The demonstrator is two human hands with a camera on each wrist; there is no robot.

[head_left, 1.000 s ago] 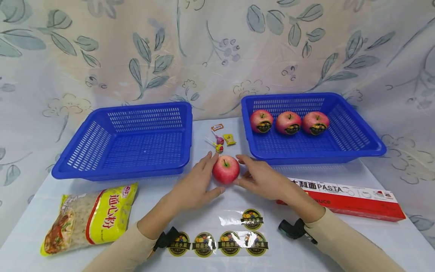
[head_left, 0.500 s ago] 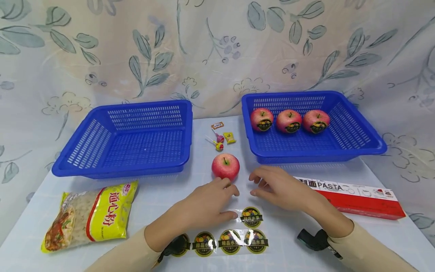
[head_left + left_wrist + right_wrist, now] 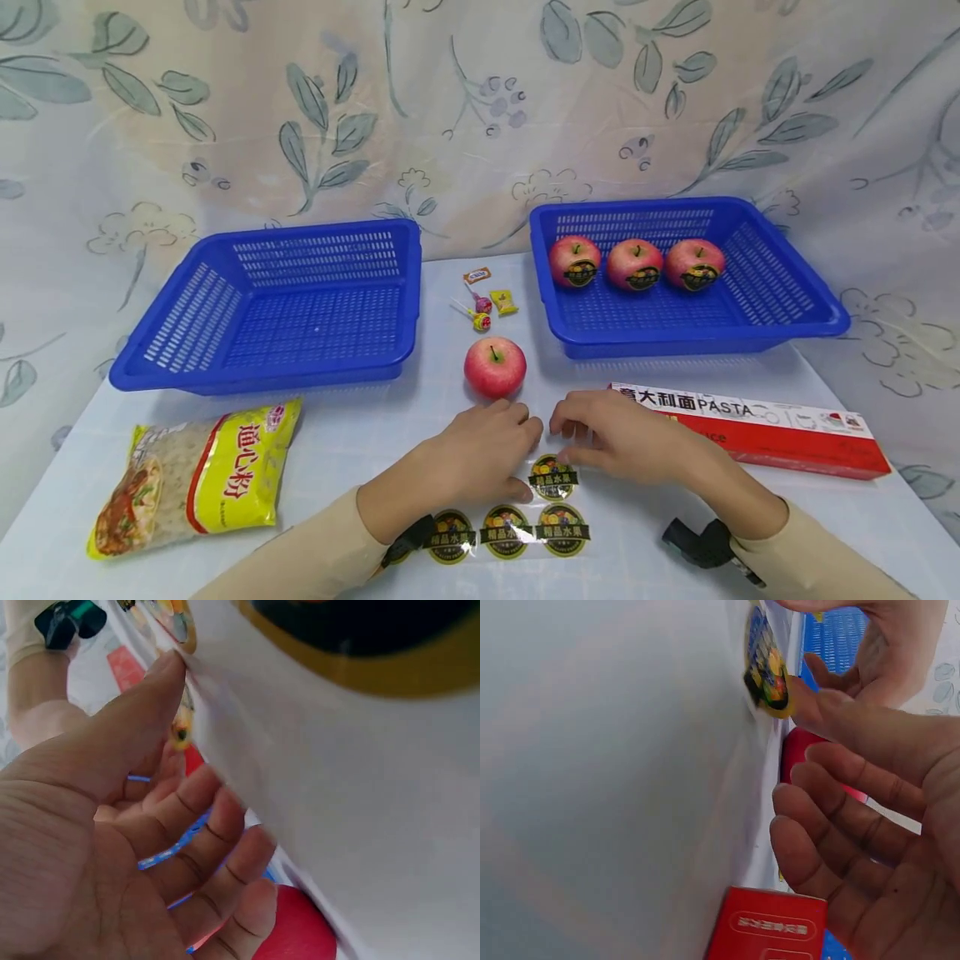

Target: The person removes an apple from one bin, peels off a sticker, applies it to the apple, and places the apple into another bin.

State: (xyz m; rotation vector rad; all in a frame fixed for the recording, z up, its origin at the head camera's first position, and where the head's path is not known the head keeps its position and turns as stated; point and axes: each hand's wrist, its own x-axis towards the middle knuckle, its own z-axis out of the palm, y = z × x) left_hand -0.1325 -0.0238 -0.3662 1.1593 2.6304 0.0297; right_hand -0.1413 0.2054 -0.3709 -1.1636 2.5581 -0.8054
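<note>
A clear sheet of round black-and-gold fruit stickers lies at the front of the table; one sticker (image 3: 553, 477) sits alone above a row (image 3: 506, 531). My left hand (image 3: 480, 454) rests low over the sheet, fingers loosely bent and thumb tip down beside that lone sticker. From the other side my right hand (image 3: 626, 433) reaches in; in the right wrist view its thumb tip is at the edge of a sticker (image 3: 772, 671), the other fingers loosely bent and holding nothing. A red apple (image 3: 495, 367) without a visible sticker stands just beyond the left fingertips.
At the back right, a blue basket (image 3: 705, 337) holds three stickered apples (image 3: 635, 265). Another blue basket (image 3: 262, 375) stands back left. Lollipops and wrapped candies (image 3: 482, 304) lie between them. A yellow pasta bag (image 3: 195, 475) is at left, a red-and-white PASTA box (image 3: 795, 437) at right.
Both hands have left the apple, which stays standing, and have drawn back toward the sticker sheet. They are now closer together around the lone sticker.
</note>
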